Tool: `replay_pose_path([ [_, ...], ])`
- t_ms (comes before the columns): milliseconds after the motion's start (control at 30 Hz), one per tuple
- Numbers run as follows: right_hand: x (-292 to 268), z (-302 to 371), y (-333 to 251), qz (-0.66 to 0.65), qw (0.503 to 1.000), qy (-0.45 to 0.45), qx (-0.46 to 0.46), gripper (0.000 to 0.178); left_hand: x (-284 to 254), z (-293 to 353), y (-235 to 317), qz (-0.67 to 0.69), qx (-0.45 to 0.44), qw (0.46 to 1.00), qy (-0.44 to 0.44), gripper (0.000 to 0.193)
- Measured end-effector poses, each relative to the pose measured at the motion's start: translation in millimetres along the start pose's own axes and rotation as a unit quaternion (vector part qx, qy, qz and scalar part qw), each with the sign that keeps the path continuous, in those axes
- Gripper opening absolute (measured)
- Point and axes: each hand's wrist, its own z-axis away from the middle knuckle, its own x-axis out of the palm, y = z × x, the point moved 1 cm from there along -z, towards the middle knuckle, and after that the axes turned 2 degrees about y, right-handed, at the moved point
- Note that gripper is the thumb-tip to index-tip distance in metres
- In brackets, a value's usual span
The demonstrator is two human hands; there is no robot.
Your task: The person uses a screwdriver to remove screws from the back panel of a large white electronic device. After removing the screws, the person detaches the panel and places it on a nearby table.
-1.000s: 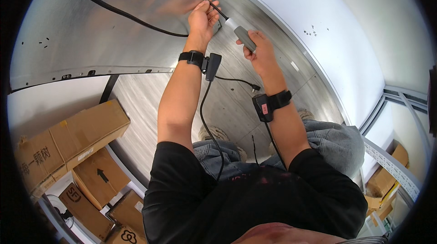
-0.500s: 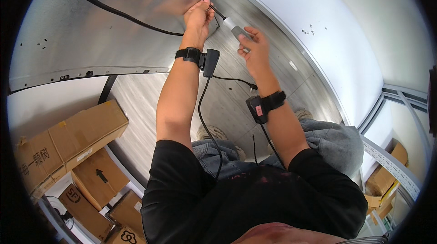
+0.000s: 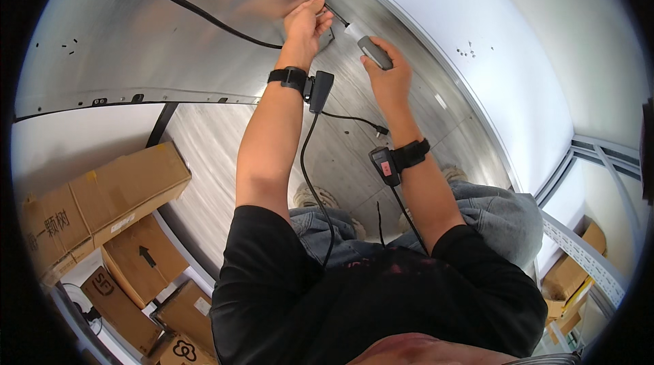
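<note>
In my right hand (image 3: 390, 79) is a screwdriver (image 3: 375, 54) with a grey and white handle, my fingers and thumb closed round its grey end. Its dark shaft slants up and left toward the edge of a large silver metal panel (image 3: 197, 38). There my left hand (image 3: 304, 26) is closed in a pinch at the shaft's far end, thumb and forefinger together. The fingers hide the tip, so I cannot tell whether they grip the shaft or a small part. A thick black cable (image 3: 197, 11) runs across the panel to behind my left wrist.
Several small screws (image 3: 466, 50) lie on the white surface at the right, and small dark pieces (image 3: 69, 45) on the panel. Cardboard boxes (image 3: 129, 184) stand at the lower left. A wood-look floor (image 3: 211, 140) lies below. Black wrist devices (image 3: 320, 91) trail cords across my front.
My right fingers have shifted round the screwdriver handle, which sits slightly further right. My left hand stays at the panel's edge. The whole view has moved a little.
</note>
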Motion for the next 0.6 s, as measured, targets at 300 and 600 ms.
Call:
replay_pose_path([
  [300, -19, -5, -10, -0.611, 0.591, -0.207, 0.484, 0.036, -6, -13, -3, 0.005, 0.004, 1.0, -0.014, 0.008],
  [600, -3, 6, -12, -0.071, 0.981, -0.094, 0.153, 0.044, -7, -4, 1, -0.038, -0.004, 0.999, -0.028, 0.011],
])
